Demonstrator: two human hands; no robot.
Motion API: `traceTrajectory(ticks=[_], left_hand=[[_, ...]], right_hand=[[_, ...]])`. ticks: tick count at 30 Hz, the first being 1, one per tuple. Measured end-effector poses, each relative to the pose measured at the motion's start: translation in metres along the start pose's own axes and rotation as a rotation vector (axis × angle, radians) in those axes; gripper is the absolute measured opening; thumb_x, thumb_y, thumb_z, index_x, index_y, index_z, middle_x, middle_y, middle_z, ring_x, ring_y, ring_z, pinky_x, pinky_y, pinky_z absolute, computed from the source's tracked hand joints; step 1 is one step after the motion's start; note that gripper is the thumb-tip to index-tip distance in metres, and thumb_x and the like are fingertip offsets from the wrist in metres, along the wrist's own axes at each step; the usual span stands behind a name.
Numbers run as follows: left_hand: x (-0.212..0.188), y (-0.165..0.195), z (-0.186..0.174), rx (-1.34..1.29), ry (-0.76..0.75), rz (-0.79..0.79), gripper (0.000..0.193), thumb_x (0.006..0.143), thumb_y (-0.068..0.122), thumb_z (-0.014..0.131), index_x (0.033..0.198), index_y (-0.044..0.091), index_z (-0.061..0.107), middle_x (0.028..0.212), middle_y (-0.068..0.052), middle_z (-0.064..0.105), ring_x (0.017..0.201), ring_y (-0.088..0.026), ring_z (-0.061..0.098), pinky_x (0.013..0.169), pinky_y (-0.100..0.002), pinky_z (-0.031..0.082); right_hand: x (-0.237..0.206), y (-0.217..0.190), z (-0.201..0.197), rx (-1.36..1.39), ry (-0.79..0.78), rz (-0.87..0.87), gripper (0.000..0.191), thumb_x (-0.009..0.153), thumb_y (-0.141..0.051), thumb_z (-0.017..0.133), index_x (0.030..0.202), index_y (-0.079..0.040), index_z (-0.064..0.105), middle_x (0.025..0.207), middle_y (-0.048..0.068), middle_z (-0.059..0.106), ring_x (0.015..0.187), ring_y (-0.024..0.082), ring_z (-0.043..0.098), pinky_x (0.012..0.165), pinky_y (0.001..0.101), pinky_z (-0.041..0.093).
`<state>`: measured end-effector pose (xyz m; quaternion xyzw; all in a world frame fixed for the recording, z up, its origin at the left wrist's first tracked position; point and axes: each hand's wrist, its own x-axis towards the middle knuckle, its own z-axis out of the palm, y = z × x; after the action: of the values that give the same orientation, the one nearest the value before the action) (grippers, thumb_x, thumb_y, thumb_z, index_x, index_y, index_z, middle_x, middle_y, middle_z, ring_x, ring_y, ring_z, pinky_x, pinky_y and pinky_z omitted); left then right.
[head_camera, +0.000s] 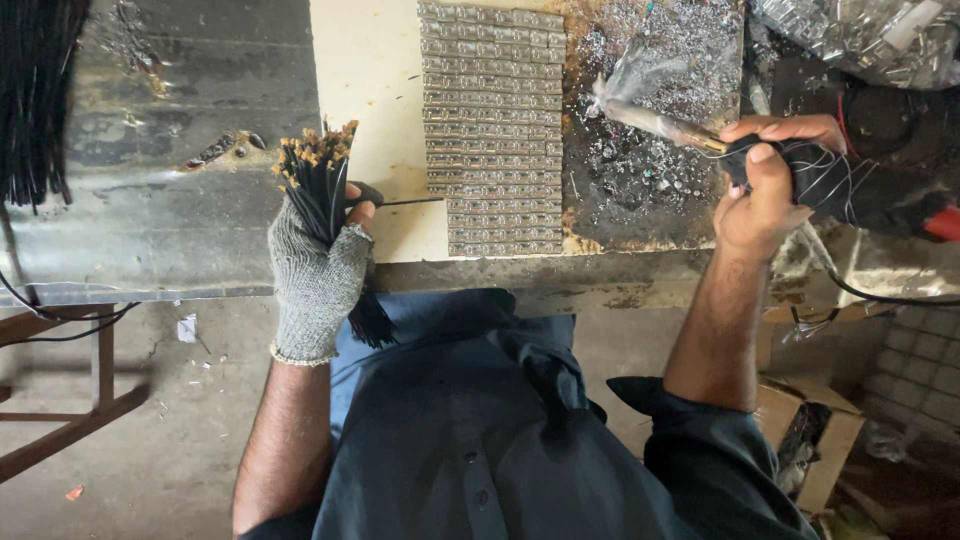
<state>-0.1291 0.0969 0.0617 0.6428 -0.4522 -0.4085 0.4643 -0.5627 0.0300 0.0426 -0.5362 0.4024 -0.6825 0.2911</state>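
My left hand (318, 262), in a grey knit fingerless glove, grips a bundle of black wires (317, 180) with bare copper ends pointing up. Its thumb and finger push one single black wire (412, 202) out to the right, toward a block of several rows of small silver metal parts (492, 130) on a cream board (368, 70). My bare right hand (765, 190) holds a soldering iron (665, 125) by its black taped handle. The iron's tip points left over a patch of grey solder scraps (655, 60).
A worn metal bench top (150, 200) runs left of the board. Black wires (38, 90) hang at the far left. A clear bag of metal parts (860, 35) lies top right. A cardboard box (815, 435) and a wooden frame (70, 420) stand on the floor.
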Motion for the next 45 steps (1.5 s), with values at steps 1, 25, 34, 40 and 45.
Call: traceTrajectory(ticks=[1,25,34,40,45], left_hand=[[0.000,0.000,0.000,0.026,0.003,0.057,0.017,0.095,0.009,0.077,0.108,0.006,0.068,0.090,0.000,0.069,0.076,-0.007,0.060,0.069,-0.026,0.050],[0.001,0.001,0.001,-0.021,0.019,-0.060,0.017,0.092,0.006,0.075,0.106,0.006,0.067,0.084,0.001,0.069,0.066,-0.007,0.057,0.059,-0.027,0.047],[0.000,0.001,0.001,-0.026,-0.002,0.046,0.015,0.095,0.005,0.074,0.108,0.005,0.067,0.088,0.001,0.069,0.073,-0.005,0.058,0.066,-0.025,0.049],[0.001,-0.001,0.001,0.030,-0.005,0.108,0.016,0.095,0.003,0.075,0.109,0.004,0.067,0.092,0.001,0.069,0.079,-0.006,0.058,0.072,-0.025,0.049],[0.001,0.002,0.001,0.017,-0.002,0.105,0.016,0.095,0.002,0.075,0.109,0.004,0.067,0.093,0.001,0.069,0.081,-0.006,0.061,0.073,-0.025,0.050]], right_hand=[[0.000,0.000,-0.001,-0.007,0.002,0.005,0.024,0.098,-0.007,0.069,0.112,0.001,0.051,0.097,0.018,0.062,0.087,0.030,0.070,0.079,0.0329,0.055],[0.014,0.012,-0.003,-0.041,-0.010,0.051,0.018,0.106,-0.006,0.062,0.121,-0.001,0.055,0.100,0.023,0.075,0.059,0.014,0.056,0.043,0.0232,0.040],[0.015,-0.001,0.001,0.217,0.066,0.184,0.019,0.102,-0.004,0.061,0.118,-0.002,0.051,0.098,0.025,0.070,0.053,0.013,0.044,0.048,0.0227,0.034],[0.010,-0.009,0.004,0.139,0.064,0.189,0.015,0.102,-0.002,0.062,0.114,0.000,0.052,0.099,0.026,0.070,0.059,0.016,0.047,0.048,0.0224,0.033],[0.010,-0.008,0.002,0.149,-0.007,0.129,0.021,0.099,-0.004,0.066,0.115,-0.002,0.054,0.097,0.027,0.071,0.051,0.013,0.046,0.046,0.0243,0.036]])
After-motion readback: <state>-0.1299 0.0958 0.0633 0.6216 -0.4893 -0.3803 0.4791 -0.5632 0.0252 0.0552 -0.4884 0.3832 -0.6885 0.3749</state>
